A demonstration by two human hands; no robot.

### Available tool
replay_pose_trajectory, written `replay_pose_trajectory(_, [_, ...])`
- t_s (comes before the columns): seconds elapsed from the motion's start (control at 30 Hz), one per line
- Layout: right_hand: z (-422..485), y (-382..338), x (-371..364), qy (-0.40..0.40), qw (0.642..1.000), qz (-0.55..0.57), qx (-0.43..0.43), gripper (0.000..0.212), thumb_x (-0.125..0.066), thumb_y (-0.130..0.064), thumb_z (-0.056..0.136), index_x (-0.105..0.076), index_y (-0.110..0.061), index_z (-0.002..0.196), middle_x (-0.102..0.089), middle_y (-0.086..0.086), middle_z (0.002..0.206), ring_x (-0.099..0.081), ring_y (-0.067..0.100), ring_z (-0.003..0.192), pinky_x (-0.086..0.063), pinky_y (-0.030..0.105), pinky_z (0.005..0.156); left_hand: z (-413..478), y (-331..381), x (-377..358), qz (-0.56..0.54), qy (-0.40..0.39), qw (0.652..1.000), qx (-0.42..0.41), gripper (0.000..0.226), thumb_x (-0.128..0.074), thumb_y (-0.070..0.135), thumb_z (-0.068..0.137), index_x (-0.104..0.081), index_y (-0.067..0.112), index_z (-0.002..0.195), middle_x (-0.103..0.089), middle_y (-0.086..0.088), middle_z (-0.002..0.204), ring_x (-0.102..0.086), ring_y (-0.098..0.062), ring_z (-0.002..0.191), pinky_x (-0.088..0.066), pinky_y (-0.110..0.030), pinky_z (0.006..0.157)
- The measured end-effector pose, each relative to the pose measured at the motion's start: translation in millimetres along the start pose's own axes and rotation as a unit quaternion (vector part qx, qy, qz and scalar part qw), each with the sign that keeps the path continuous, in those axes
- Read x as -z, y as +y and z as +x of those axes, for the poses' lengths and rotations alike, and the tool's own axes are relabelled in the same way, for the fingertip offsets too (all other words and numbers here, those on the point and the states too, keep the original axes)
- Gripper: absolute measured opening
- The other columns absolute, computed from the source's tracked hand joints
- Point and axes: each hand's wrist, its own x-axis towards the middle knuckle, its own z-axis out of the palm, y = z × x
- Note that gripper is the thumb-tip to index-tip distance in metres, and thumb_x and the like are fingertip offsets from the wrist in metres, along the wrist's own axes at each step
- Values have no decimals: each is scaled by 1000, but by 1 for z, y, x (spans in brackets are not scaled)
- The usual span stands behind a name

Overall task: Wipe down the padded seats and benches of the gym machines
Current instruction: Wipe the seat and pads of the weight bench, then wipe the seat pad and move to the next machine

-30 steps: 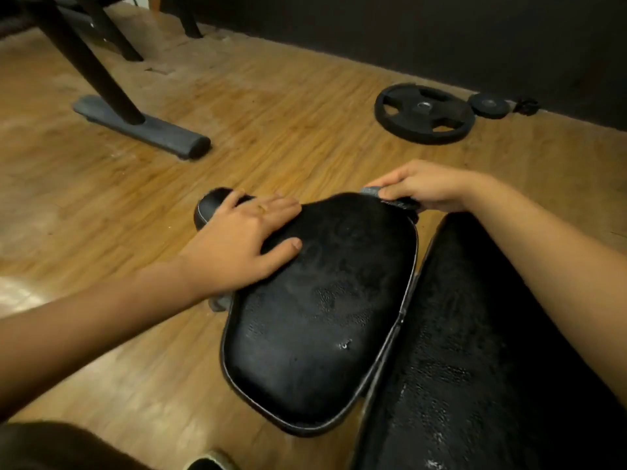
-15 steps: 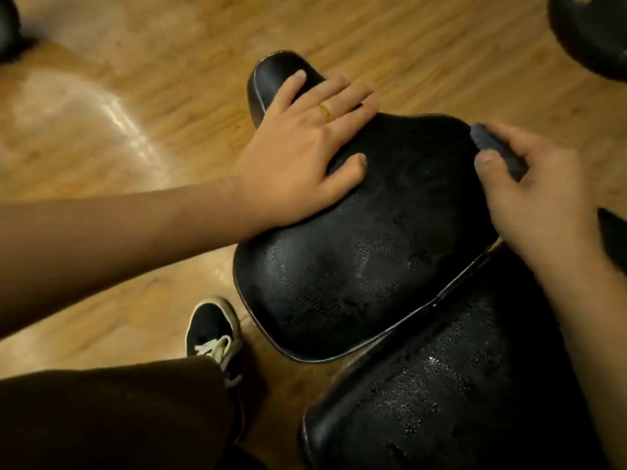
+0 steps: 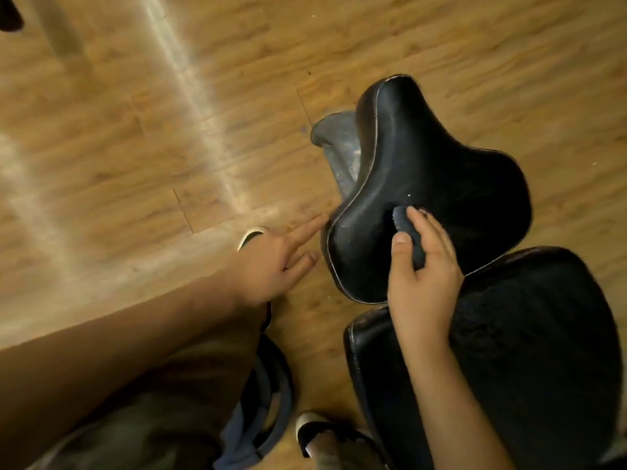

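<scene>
Woodgrain floor [image 3: 135, 137]; right hand [image 3: 424, 290] presses cloth [image 3: 403, 221] on seat [image 3: 441, 164].

Left hand [image 3: 271, 262]: now off the seat pad [image 3: 441, 171], fingers straight beside its edge.
Right hand [image 3: 420, 279]: cloth [image 3: 407, 228] moved onto pad's middle.

Black seat pad [image 3: 441, 171], dark blue cloth [image 3: 409, 232], tan wood-grain floor [image 3: 135, 130].
</scene>
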Motion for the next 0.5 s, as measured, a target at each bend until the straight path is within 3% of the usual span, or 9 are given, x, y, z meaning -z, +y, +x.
replay_pose_trajectory(0.1, [-20,-40,-3,-72,991,62,-93,30,-59,-18,98,-66,-26,126,-68,-23,111,-65,3,102,-56,36,93,-37,-5,12,-76,43,985,148,49,-50,23,101,-44,29,149,-56,2,143,-55,-20,124,-34,-17,88])
replay_pose_trajectory(0.17, [-34,-63,-11,-123,975,100,-158,28,-60,-16,98,-68,-23,124,-68,-33,87,-69,3,82,-61,34,77,-63,-14,19,-136,74,960,232,48,-50,21,100,-48,31,146,-56,3,142,-54,-19,127,-38,-21,92])
replay_pose_trajectory(0.33, [-56,-108,-36,-192,956,91,-204,23,-63,-16,96,-73,-24,116,-69,-19,78,-68,0,75,-62,34,72,-119,-32,38,-244,133,897,344,48,-50,19,100,-46,24,147,-55,-1,143,-53,-19,127,-36,-23,90])
replay_pose_trajectory(0.43, [-61,-139,-49,-226,949,67,-209,24,-63,-17,96,-72,-23,117,-67,-16,83,-67,-3,72,-62,36,75,-150,-46,53,-284,141,871,374,48,-51,19,98,-48,22,146,-64,-7,127,-58,-17,104,-40,-25,86])
replay_pose_trajectory(0.5, [-64,-163,-59,-255,945,48,-200,24,-63,-17,96,-70,-21,119,-65,-15,87,-67,-1,71,-62,35,77,-171,-55,71,-298,142,859,392,46,-52,20,98,-52,21,144,-65,-4,126,-59,-15,102,-42,-26,87])
